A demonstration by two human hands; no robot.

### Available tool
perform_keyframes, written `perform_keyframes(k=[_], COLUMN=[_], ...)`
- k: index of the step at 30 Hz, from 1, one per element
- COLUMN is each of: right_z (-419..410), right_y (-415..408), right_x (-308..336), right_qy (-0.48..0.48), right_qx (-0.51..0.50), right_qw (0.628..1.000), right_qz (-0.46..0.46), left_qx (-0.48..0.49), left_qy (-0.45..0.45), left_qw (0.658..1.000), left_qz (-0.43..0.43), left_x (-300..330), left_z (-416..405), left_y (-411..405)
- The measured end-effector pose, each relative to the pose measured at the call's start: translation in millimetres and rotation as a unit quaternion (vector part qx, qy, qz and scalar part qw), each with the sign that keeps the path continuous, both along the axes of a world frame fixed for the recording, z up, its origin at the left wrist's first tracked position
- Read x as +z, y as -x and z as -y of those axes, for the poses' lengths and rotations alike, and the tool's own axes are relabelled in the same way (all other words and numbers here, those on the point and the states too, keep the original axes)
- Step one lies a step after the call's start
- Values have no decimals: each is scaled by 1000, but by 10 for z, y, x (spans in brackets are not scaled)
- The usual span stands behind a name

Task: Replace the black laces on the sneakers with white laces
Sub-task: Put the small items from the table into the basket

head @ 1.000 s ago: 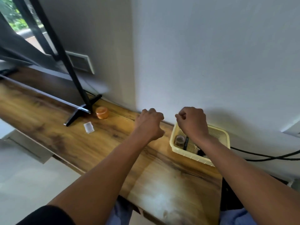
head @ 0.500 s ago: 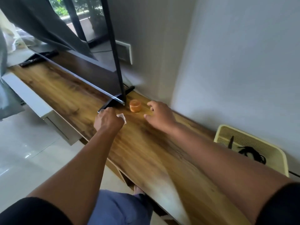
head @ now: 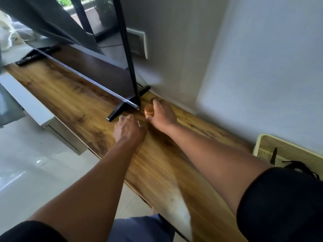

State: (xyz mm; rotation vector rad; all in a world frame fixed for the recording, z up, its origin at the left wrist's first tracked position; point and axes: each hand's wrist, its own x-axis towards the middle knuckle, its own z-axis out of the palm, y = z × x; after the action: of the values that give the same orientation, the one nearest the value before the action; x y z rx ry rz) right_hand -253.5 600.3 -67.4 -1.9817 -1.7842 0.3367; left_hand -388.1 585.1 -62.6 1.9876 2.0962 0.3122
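Right hand: the right hand (head: 162, 113) was reached to the back of the worktop (head: 73, 95), beside the TV foot (head: 128, 103); its fingers (head: 156, 102) and thumb were curled round a small orange jar (head: 149, 110), seemingly so it could be lifted out of the way.
Left hand: the left hand (head: 128, 129) was set just in front of that foot, fingers bent over a small clear piece (head: 139, 123) of which only an edge was shown; a pinch was judged likely.
Basket: a cream basket (head: 262, 142) was stood at the worktop's right end against the wall, with a black pen and a black coil (head: 297, 165) inside; whether the coil was a lace could not be told.
Sneakers: none were seen, nor any white laces.
Stage: the lacing itself was judged not yet begun; small clutter was probably being cleared or gathered.
Other: a remote (head: 37, 55) was lain at the far left end.
Risk: the jar could be knocked against the TV foot.
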Motion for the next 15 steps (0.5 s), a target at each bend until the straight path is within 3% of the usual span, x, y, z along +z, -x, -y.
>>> perform_keyframes(k=[7,15], right_z=[70,851], right_y=[27,-681], right_x=[-43,522], right_qy=[-53,-51], right_qx=[-21,-49], right_qw=[995,991], right_qz=[-76,-115], left_qx=[-35,-195], left_qy=[-1,-26], left_qw=[999,979], left_qz=[-8,55], left_x=[120,677], left_z=[-105,316], left_y=[49,-622])
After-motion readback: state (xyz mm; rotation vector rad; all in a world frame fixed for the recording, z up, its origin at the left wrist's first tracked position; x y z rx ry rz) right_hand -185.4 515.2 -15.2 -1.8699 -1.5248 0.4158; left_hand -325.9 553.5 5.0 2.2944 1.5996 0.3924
